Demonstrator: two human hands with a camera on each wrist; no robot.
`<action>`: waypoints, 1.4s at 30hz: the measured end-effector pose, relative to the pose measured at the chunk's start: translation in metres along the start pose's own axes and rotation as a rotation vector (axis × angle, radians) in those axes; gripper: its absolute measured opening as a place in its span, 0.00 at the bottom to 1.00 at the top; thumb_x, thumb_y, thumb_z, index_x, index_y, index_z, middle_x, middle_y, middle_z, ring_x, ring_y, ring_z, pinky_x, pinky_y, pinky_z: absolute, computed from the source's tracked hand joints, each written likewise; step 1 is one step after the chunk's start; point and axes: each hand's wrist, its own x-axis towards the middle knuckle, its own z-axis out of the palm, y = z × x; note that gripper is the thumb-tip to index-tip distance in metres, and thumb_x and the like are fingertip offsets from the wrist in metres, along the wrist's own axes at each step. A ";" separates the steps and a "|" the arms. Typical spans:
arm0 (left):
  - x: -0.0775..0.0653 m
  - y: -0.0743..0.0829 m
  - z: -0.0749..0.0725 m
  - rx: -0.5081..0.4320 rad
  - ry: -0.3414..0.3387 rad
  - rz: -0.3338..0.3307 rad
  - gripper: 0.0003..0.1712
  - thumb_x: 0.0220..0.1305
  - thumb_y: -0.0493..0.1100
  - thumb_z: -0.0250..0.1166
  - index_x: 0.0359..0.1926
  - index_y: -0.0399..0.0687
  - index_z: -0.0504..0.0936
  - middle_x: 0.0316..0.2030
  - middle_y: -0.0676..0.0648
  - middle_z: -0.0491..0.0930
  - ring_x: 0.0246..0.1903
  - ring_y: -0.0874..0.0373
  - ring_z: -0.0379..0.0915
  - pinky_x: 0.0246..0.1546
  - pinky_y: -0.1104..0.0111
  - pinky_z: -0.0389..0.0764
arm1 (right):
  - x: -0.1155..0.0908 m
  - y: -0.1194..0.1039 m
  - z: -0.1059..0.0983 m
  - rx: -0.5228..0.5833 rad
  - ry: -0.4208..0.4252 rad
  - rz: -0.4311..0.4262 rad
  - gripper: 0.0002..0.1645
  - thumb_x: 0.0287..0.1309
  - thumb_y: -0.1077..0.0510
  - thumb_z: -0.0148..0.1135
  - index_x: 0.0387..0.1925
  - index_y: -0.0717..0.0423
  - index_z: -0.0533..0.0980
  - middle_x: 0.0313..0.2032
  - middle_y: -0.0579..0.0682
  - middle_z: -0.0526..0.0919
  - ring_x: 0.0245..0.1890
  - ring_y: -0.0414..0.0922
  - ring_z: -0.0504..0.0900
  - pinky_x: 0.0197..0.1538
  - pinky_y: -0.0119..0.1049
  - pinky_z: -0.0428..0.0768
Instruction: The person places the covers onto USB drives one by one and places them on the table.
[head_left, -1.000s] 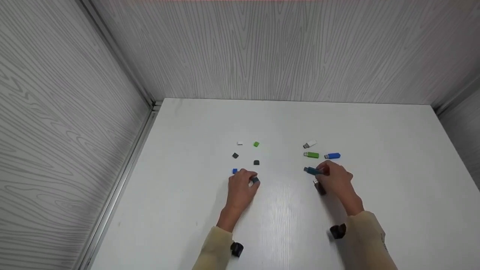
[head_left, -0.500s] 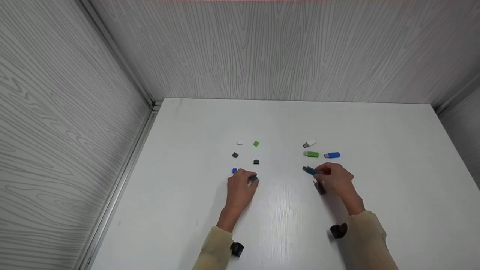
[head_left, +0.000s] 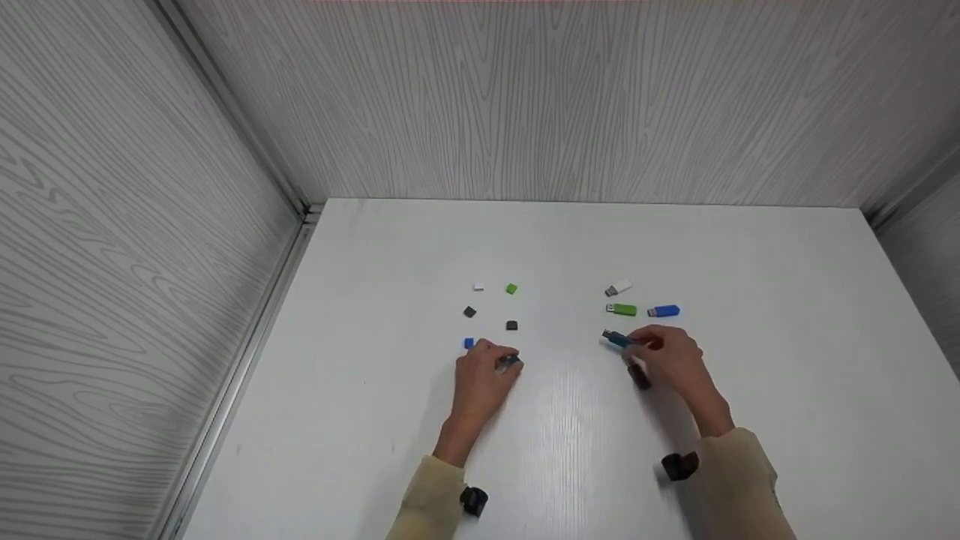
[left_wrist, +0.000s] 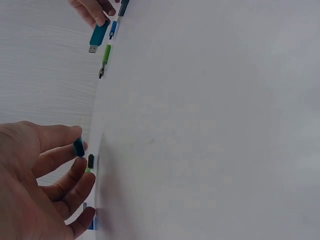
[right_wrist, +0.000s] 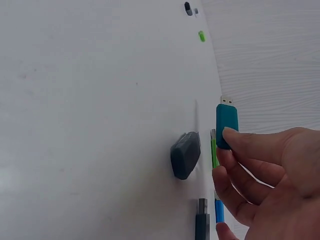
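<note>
My left hand pinches a small teal USB stick cap between thumb and fingertips, just over the white table. On the right, my right hand grips a teal USB stick by its rear end. Its metal plug points leftward, towards the left hand, in the head view. Under the right hand lies a black USB stick, partly covered. In the right wrist view two dark sticks show, a near one and another. Close to the left hand's knuckles is a blue cap.
Several more caps lie left of centre: white, green and two black, one left of the other. Uncapped white, green and blue USB sticks lie behind the right hand. Panels border the table.
The teal USB stick has shifted slightly left, its plug end a little farther from me, with the right hand. The left hand stays almost in place, the cap turning slightly in its fingers.
</note>
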 end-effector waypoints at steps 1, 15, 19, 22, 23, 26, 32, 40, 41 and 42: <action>0.000 0.000 0.000 -0.001 0.000 0.002 0.13 0.66 0.44 0.74 0.50 0.48 0.91 0.41 0.47 0.84 0.44 0.53 0.82 0.55 0.54 0.76 | -0.001 -0.001 0.000 0.007 -0.003 -0.002 0.18 0.71 0.54 0.64 0.57 0.57 0.83 0.51 0.60 0.86 0.47 0.52 0.80 0.50 0.43 0.76; -0.001 -0.001 -0.002 -0.032 0.009 0.031 0.11 0.66 0.43 0.74 0.49 0.49 0.91 0.38 0.49 0.86 0.39 0.56 0.79 0.47 0.62 0.75 | -0.012 -0.006 0.004 0.062 -0.028 -0.096 0.18 0.71 0.56 0.64 0.57 0.60 0.83 0.50 0.60 0.87 0.47 0.50 0.81 0.42 0.35 0.78; -0.002 0.000 -0.003 -0.078 0.005 0.018 0.11 0.67 0.43 0.73 0.50 0.49 0.91 0.40 0.49 0.87 0.40 0.56 0.81 0.47 0.65 0.78 | -0.015 -0.006 0.008 0.101 -0.045 -0.096 0.19 0.71 0.55 0.64 0.58 0.60 0.82 0.48 0.59 0.87 0.42 0.49 0.80 0.41 0.35 0.79; -0.001 -0.001 -0.004 -0.129 -0.004 0.002 0.11 0.69 0.42 0.71 0.51 0.47 0.90 0.41 0.49 0.88 0.40 0.57 0.81 0.45 0.67 0.80 | -0.018 -0.006 0.010 0.148 -0.059 -0.079 0.21 0.71 0.53 0.64 0.58 0.60 0.82 0.46 0.58 0.87 0.41 0.48 0.81 0.42 0.36 0.80; -0.001 -0.002 -0.003 -0.147 -0.009 -0.009 0.12 0.69 0.43 0.71 0.51 0.47 0.90 0.41 0.49 0.89 0.40 0.58 0.81 0.45 0.67 0.80 | -0.019 -0.007 0.012 0.168 -0.063 -0.073 0.21 0.71 0.52 0.65 0.58 0.61 0.82 0.46 0.57 0.87 0.41 0.48 0.81 0.43 0.36 0.80; 0.000 -0.005 -0.003 -0.194 -0.030 -0.030 0.12 0.70 0.42 0.70 0.52 0.45 0.89 0.42 0.48 0.90 0.39 0.59 0.80 0.44 0.67 0.80 | -0.023 -0.009 0.014 0.230 -0.085 -0.062 0.22 0.70 0.51 0.66 0.58 0.61 0.82 0.46 0.57 0.87 0.42 0.48 0.81 0.45 0.35 0.81; 0.001 -0.006 -0.005 -0.276 -0.085 -0.061 0.14 0.69 0.42 0.70 0.52 0.43 0.89 0.43 0.47 0.91 0.40 0.59 0.82 0.46 0.65 0.82 | -0.027 -0.007 0.018 0.317 -0.142 -0.079 0.22 0.71 0.52 0.66 0.57 0.62 0.82 0.48 0.59 0.87 0.43 0.46 0.82 0.48 0.31 0.82; 0.000 -0.006 -0.007 -0.334 -0.142 -0.075 0.14 0.69 0.44 0.71 0.53 0.44 0.89 0.43 0.48 0.90 0.41 0.60 0.82 0.49 0.64 0.83 | -0.027 -0.003 0.021 0.378 -0.211 -0.065 0.25 0.71 0.49 0.67 0.60 0.62 0.81 0.54 0.60 0.86 0.46 0.46 0.85 0.54 0.32 0.85; 0.000 -0.007 -0.007 -0.339 -0.150 -0.077 0.14 0.69 0.44 0.70 0.53 0.44 0.89 0.44 0.48 0.90 0.41 0.60 0.82 0.50 0.64 0.84 | -0.027 -0.003 0.021 0.381 -0.217 -0.068 0.25 0.72 0.49 0.66 0.60 0.63 0.81 0.55 0.60 0.86 0.46 0.46 0.85 0.54 0.32 0.85; 0.000 -0.007 -0.008 -0.343 -0.157 -0.078 0.14 0.69 0.43 0.70 0.53 0.44 0.89 0.44 0.48 0.90 0.41 0.60 0.83 0.50 0.64 0.84 | -0.027 -0.003 0.021 0.385 -0.221 -0.071 0.25 0.72 0.50 0.66 0.60 0.64 0.81 0.55 0.60 0.86 0.46 0.45 0.86 0.54 0.32 0.85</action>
